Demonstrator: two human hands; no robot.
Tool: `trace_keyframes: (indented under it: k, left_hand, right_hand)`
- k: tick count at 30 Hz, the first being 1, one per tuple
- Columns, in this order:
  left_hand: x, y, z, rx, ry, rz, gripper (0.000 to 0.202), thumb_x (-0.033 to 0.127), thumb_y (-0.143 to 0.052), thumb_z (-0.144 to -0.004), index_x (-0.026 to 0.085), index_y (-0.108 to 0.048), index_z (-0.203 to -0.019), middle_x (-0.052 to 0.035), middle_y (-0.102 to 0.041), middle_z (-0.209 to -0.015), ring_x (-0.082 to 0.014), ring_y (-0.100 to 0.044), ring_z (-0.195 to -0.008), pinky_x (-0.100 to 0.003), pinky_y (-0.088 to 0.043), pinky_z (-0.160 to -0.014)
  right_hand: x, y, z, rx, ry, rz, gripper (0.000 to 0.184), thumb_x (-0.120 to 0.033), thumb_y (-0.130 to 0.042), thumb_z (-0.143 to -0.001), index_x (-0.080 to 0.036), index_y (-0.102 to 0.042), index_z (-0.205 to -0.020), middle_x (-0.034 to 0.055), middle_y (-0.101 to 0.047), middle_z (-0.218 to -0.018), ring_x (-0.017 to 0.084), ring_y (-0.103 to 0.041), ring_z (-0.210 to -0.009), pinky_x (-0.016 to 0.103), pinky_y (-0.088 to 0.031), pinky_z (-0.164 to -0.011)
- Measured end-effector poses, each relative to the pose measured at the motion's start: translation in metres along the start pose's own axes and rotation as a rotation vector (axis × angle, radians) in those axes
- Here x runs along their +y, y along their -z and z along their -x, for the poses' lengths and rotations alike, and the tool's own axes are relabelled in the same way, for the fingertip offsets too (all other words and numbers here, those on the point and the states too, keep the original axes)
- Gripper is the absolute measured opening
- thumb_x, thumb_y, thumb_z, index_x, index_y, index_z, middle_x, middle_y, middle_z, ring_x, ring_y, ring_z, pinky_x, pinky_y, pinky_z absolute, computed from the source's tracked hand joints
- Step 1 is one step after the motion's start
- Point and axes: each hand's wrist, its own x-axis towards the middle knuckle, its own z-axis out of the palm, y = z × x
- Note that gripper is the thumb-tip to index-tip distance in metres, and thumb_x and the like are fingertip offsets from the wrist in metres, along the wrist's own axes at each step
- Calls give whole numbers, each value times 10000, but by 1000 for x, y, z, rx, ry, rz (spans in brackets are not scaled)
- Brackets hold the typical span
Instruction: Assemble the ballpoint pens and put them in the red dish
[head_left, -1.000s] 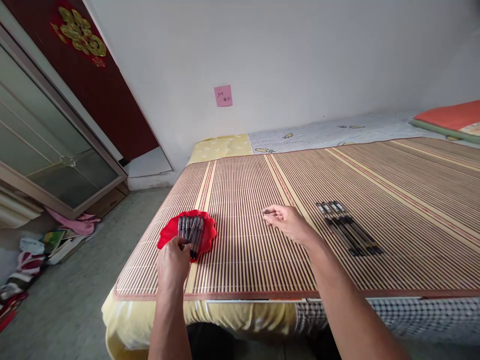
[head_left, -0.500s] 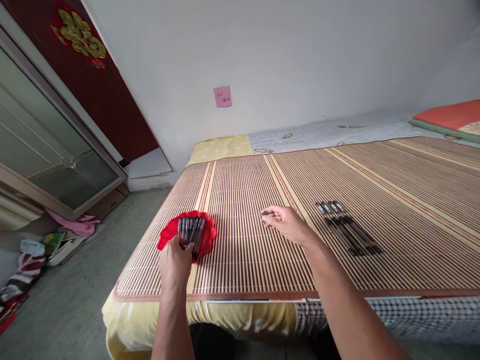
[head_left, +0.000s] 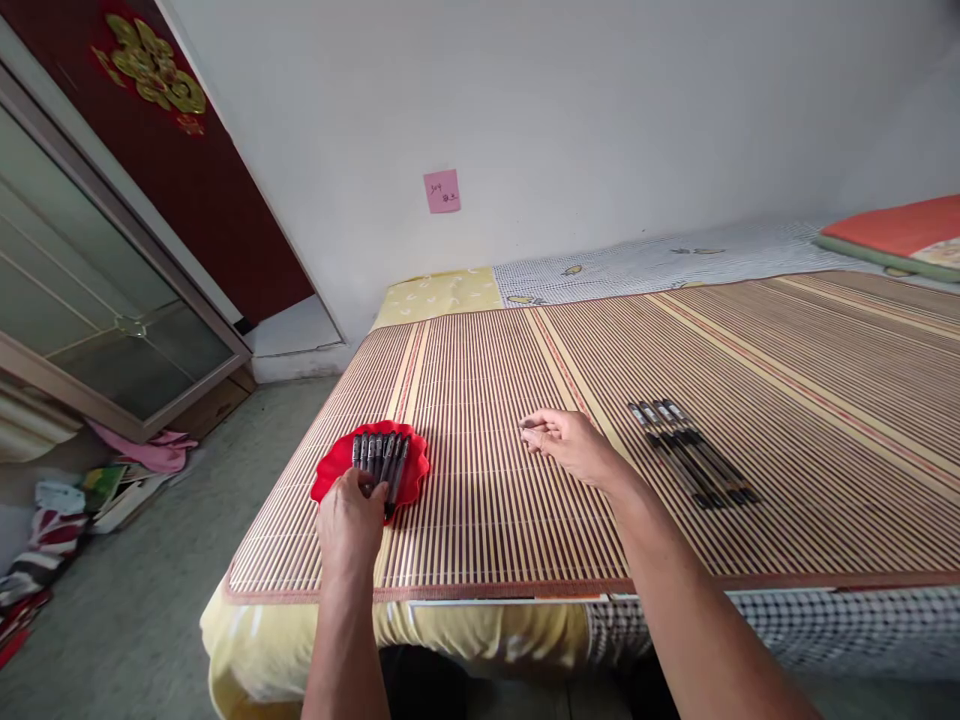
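A red scalloped plate (head_left: 334, 468) lies near the left front corner of a striped bamboo mat (head_left: 487, 380) on a bed. Several dark pens (head_left: 381, 456) lie side by side on the plate. My left hand (head_left: 349, 520) rests at the plate's near edge, its fingers curled over the near ends of those pens. My right hand (head_left: 568, 446) lies on the mat at the centre, thumb and fingers pinched on a small dark thing at its tips. A second row of several dark pens (head_left: 686, 452) lies on the mat just right of that hand.
The mat's front edge (head_left: 487, 590) runs close to me, with yellow and checked bedding below. A folded orange cushion (head_left: 900, 230) lies at the far right. A pink note (head_left: 441, 190) hangs on the white wall. Clothes and books (head_left: 90, 490) litter the floor left.
Both hands have kept almost the same places. The view has shifted slightly, and my left hand has edged a little further onto the pens on the plate.
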Motion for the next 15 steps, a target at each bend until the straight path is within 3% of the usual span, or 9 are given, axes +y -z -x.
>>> trace_keyframes:
  k: [4, 9, 15]
  left_hand:
    - [-1, 1, 1, 24, -27, 49, 183, 363, -616, -907, 197, -693, -923, -102, -780, -902, -326, -718, -896, -369, -462, -712]
    - [3, 1, 0, 48, -99, 311, 272, 453, -605, -884, 202, -711, -879, -70, -760, -802, -289, -703, -786, -368, -472, -692]
    - [30, -7, 12, -89, -294, 689, 334, 513, -652, -854, 196, -725, -929, -17, -719, -729, -194, -656, -683, -289, -479, -625]
  right_hand:
    - [0, -1, 0, 0, -8, 8, 223, -366, -646, -914, -195, -712, -1041, 84, -732, -957, 209, -718, -867, 385, -565, -782]
    - [-3, -13, 0, -29, -37, 170, 244, -343, -618, -929, -164, -713, -1064, 97, -740, -1003, 208, -701, -922, 335, -532, -799]
    - [-9, -27, 1, -109, -18, 400, 117, -175, -634, -896, -164, -728, -828, 56, -727, -840, 171, -643, -781, 264, -421, -695]
